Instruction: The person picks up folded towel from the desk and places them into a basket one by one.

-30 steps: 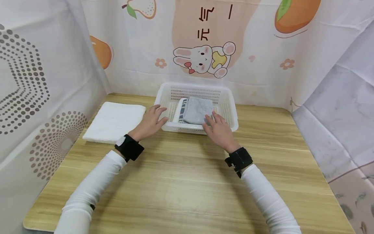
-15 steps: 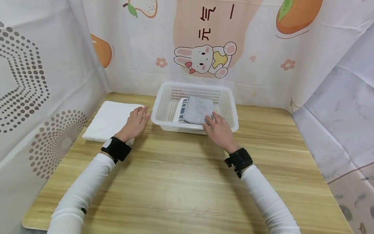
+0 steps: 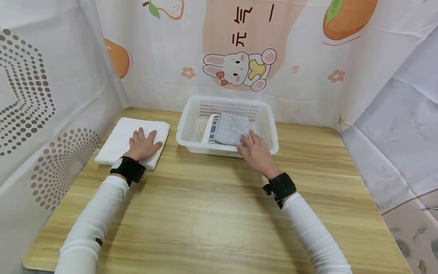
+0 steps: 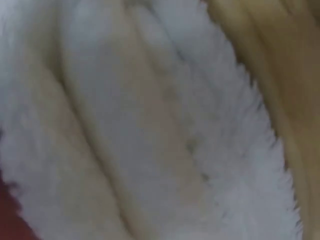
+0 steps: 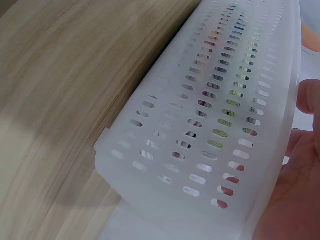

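Wood table [image 3: 219,213] runs from frame bottom up to the printed curtain [image 3: 154,87]. Basket [image 3: 212,150], upper centre, holds grey cloth [image 3: 232,127]; your right hand [image 3: 258,155] reaches over its front rim, fingers apart. Folded white towel [image 3: 118,139], left of centre near the table's edge, fluffy, layered; your left hand [image 3: 143,145] rests on it, fingers spread.

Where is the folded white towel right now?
In the head view, the folded white towel lies on the table, left of the basket, with the left hand resting on it.
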The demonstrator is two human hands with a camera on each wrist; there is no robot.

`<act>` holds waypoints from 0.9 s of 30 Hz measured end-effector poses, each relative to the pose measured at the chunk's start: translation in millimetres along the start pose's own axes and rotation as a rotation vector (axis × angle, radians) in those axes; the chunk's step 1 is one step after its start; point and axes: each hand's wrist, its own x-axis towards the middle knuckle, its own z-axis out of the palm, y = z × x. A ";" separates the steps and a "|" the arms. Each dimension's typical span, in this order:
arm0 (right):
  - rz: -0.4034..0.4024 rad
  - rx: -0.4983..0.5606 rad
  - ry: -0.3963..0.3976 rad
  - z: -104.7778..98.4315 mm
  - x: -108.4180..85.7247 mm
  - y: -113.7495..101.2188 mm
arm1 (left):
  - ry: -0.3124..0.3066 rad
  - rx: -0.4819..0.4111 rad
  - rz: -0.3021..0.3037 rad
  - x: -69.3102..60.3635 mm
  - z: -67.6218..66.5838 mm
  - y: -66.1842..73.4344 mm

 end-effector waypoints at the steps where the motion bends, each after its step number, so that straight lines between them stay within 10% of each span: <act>1: 0.001 0.004 0.004 0.0 0.2 -0.1 | 0.004 0.001 -0.013 0.6 -1.1 -1.8; 27: -0.029 -0.035 -0.001 -1.0 0.9 -1.1 | -0.064 -0.026 -0.151 10.0 -12.6 -24.0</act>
